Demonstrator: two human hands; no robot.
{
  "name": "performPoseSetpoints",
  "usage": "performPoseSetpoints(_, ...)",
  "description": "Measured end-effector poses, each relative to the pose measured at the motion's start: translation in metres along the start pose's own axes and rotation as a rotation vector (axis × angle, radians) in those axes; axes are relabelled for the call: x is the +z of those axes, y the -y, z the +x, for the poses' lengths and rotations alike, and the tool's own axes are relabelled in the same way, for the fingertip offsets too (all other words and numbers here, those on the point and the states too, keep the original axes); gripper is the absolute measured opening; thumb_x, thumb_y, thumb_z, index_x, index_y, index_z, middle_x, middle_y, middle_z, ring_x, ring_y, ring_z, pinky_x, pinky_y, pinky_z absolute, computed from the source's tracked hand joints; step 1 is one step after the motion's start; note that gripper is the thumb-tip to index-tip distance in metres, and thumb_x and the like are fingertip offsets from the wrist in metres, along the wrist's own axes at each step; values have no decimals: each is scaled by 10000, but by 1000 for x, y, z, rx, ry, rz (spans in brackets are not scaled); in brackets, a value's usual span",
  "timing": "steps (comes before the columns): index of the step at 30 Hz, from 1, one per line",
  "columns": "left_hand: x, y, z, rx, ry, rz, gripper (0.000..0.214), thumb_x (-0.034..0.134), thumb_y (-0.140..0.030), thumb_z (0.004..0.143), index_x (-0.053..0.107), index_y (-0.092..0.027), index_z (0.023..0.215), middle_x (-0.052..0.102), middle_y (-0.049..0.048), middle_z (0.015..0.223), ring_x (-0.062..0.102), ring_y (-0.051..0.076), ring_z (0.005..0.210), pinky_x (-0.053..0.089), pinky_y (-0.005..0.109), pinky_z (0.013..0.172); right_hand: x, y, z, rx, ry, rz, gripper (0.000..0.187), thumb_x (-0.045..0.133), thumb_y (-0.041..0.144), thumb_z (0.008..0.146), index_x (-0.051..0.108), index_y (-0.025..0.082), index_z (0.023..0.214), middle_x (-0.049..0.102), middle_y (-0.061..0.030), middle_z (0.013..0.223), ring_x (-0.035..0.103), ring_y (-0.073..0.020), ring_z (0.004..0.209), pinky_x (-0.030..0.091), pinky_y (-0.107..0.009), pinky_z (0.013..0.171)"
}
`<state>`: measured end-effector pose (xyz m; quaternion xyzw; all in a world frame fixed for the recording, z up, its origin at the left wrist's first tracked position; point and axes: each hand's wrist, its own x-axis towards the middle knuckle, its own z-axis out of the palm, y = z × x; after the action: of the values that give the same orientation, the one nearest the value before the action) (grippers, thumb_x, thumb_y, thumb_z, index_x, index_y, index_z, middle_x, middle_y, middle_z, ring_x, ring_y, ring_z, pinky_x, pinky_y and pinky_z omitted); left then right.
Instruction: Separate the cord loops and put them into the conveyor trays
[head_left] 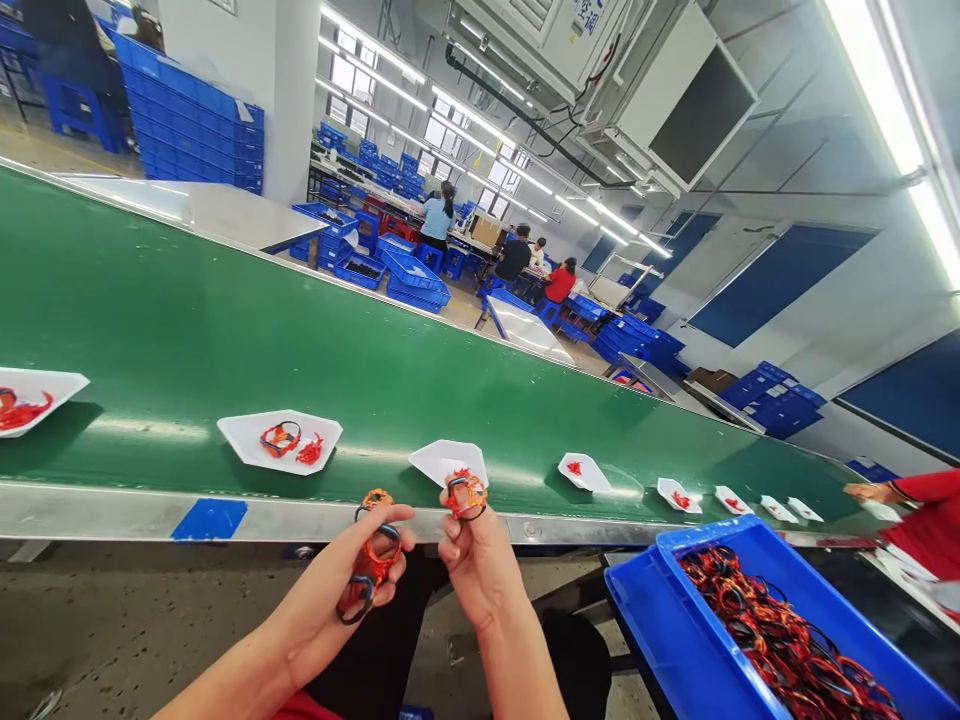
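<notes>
My left hand (330, 590) is shut on a bundle of orange and black wire loops (371, 565), which hang across its fingers. My right hand (474, 570) pinches a smaller orange and black loop (466, 495) between its fingertips. Both hands are held up just in front of the steel edge (315, 520) of a green conveyor belt (225, 320). Closest to them on the belt is a white tray (442, 460), partly hidden behind the right hand's loop. Left of it, another white tray (247, 437) carries a black-and-orange loop and red pieces.
A blue bin (660, 600) full of tangled orange and black loops stands at lower right. Several small white trays line the belt to the right. A co-worker's hand (874, 492) in a red sleeve reaches in at far right. People sit among blue crates beyond.
</notes>
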<state>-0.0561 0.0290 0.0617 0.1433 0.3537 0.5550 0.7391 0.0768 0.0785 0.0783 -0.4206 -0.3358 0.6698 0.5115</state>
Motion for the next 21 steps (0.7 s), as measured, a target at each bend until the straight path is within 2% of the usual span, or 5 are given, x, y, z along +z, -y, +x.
performPoseSetpoints(3,0,-1,2,13,10,-68,244,619,-383,767,620,-177,897,538,-6,681,434,64,511,324,177,412,-3,-1,-2,150,103,206,280,756,300,626,664,197,870,564,8,741,316,-27,459,238,-118,350)
performPoseSetpoints(11,-3,-3,4,18,16,-89,234,598,-379,785,599,-166,881,530,1,695,427,63,514,318,176,410,-7,-13,-3,189,155,252,283,759,305,630,672,198,878,543,11,736,276,-23,456,212,-104,337)
performPoseSetpoints(14,-5,-6,5,30,27,-111,229,566,-381,807,590,-162,870,532,8,702,424,65,509,306,176,401,-4,-15,7,54,111,71,236,727,335,657,660,181,822,546,12,691,288,-27,438,210,-134,347)
performPoseSetpoints(18,-8,-11,4,70,48,-130,217,519,-366,837,580,-158,848,535,16,711,409,64,496,298,181,395,4,-7,37,-326,-20,-552,245,567,383,793,667,162,822,524,17,567,376,-75,423,294,-201,394)
performPoseSetpoints(21,-11,-13,3,103,36,-124,233,512,-387,836,573,-161,841,542,21,722,412,67,497,299,185,394,11,5,52,-528,-54,-821,205,580,323,783,688,179,881,607,-19,738,482,-105,536,404,-243,550)
